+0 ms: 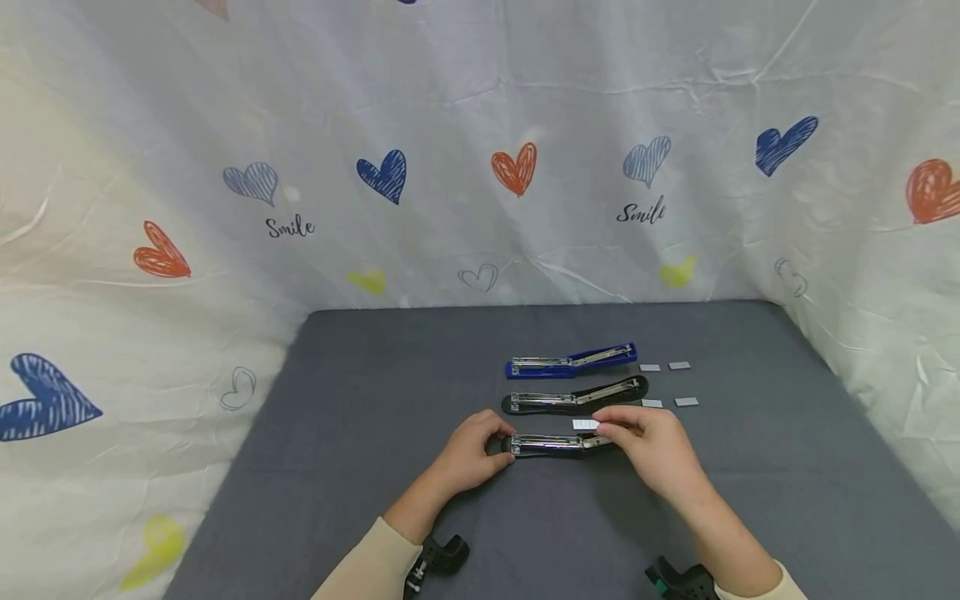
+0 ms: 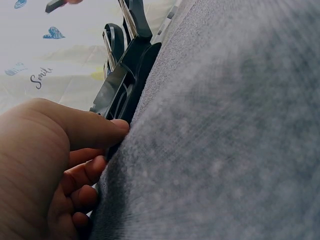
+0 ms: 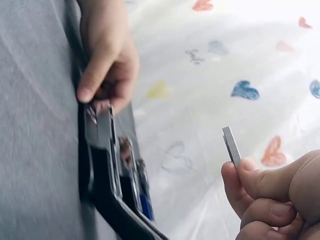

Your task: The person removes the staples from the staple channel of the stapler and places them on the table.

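Observation:
In the head view, an opened black stapler [image 1: 551, 446] lies nearest the person, its metal channel facing up. My left hand [image 1: 474, 450] grips its left end between thumb and fingers; the left wrist view shows the thumb against the stapler's [image 2: 125, 82] side. Above the stapler's right part, my right hand [image 1: 656, 446] pinches a small strip of staples [image 1: 585, 424] between thumb and forefinger. The right wrist view shows this grey staple strip [image 3: 231, 145] standing out past the fingertips, apart from the stapler. The stapler's right end is partly hidden behind the right hand.
Behind lie another opened black stapler [image 1: 547, 402] and an opened blue stapler [image 1: 543, 367]. Several staple strips rest to their right, among them one strip [image 1: 686, 402] and another strip [image 1: 679, 365]. A grey cloth [image 1: 375, 375] covers the table; a heart-printed curtain hangs behind.

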`<state>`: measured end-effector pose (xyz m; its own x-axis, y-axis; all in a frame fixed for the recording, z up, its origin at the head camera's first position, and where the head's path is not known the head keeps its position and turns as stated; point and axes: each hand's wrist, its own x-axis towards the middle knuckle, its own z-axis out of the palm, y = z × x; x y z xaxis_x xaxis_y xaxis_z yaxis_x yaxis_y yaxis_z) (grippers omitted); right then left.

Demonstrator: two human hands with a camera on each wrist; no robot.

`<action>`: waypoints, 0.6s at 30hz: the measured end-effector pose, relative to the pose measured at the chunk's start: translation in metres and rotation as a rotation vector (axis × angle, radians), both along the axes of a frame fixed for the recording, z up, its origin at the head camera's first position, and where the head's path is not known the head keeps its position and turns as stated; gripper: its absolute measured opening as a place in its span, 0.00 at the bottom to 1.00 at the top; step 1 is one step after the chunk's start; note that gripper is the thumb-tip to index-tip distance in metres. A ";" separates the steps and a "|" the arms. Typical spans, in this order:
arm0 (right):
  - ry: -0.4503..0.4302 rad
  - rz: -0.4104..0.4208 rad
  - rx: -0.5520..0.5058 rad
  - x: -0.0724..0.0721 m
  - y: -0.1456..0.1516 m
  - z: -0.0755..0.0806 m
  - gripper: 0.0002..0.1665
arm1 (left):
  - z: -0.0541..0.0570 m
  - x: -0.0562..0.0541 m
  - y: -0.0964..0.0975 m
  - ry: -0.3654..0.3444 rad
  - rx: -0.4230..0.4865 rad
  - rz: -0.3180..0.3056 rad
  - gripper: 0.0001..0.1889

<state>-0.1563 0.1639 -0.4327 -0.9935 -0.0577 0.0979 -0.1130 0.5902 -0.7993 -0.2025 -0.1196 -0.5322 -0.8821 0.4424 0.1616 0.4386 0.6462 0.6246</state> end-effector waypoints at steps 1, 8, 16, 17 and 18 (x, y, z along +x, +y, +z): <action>0.007 -0.006 0.013 0.001 0.004 0.001 0.08 | 0.000 0.000 0.000 0.000 0.001 0.001 0.14; 0.024 -0.086 0.084 0.011 0.037 0.004 0.12 | 0.000 0.001 0.000 -0.002 -0.004 0.000 0.14; 0.022 -0.197 0.106 0.015 0.071 -0.005 0.14 | 0.001 0.000 0.001 0.004 0.000 -0.003 0.15; 0.027 -0.208 0.113 0.016 0.075 -0.007 0.14 | 0.001 0.000 0.001 0.004 0.002 -0.003 0.15; 0.031 -0.215 0.119 0.016 0.079 -0.010 0.13 | 0.001 0.000 0.000 0.002 0.004 -0.002 0.15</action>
<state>-0.1399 0.2429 -0.4427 -0.9809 0.1416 0.1336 0.0019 0.6934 -0.7206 -0.2027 -0.1191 -0.5311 -0.8806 0.4439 0.1655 0.4416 0.6427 0.6260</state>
